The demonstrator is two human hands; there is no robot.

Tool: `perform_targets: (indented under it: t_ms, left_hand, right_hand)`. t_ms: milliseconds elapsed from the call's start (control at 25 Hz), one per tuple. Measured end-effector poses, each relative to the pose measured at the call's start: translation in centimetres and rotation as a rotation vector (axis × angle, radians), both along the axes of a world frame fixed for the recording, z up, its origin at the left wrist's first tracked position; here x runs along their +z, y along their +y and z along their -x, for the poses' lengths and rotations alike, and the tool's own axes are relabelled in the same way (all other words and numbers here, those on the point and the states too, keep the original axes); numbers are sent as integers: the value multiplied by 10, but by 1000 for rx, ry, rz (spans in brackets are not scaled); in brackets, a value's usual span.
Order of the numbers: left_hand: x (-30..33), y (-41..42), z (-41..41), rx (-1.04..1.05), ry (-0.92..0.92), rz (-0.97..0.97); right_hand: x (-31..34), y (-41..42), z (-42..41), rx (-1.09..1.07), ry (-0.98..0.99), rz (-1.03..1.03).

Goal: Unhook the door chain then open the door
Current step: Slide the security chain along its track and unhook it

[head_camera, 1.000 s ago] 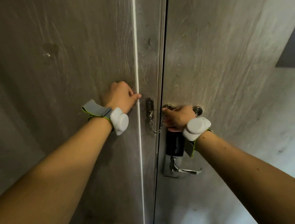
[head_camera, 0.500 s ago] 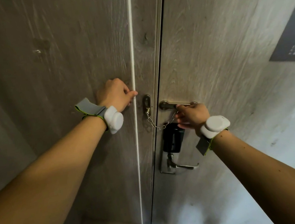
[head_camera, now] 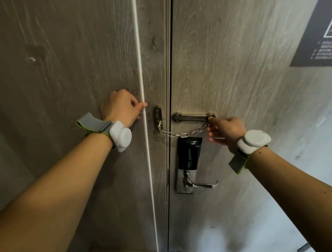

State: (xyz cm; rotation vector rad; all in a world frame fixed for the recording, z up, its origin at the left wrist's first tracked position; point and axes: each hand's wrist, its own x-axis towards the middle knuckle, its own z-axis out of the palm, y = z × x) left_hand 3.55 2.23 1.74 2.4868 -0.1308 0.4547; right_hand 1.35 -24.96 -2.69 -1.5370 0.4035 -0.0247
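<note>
One door (head_camera: pixel 235 52), shut, wood grain. One chain (head_camera: pixel 181 133) sags from plate (head_camera: pixel 158 116) on frame (head_camera: pixel 145 43) across gap to slide track (head_camera: pixel 191 117) on door. Right hand (head_camera: pixel 226 131) at track's right end, grip pinching chain's end piece there; chain not yet free. Left hand (head_camera: pixel 123 107) loosely curled, fingertips against wall panel (head_camera: pixel 47 78) just left of frame, holding nothing. One black lock box (head_camera: pixel 189 153) below chain, one lever handle (head_camera: pixel 201 184) under it. Two wrist bands, one per arm. One dark sign (head_camera: pixel 325 24) on door, upper right.
</note>
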Motion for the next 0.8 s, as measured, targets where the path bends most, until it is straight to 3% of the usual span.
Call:
perform_targets:
  t_ms: [280,560,800]
  left_hand:
    - [-1,0,-1,14,0,27]
    - [-2,0,-1,26,9,55]
    - [2,0,-1,13,40,59]
  right_hand:
    - [-2,-3,4,-24,-49,-5]
    - [-28,6,11,3,-187,289]
    - [-69,25,28,42,76,-6]
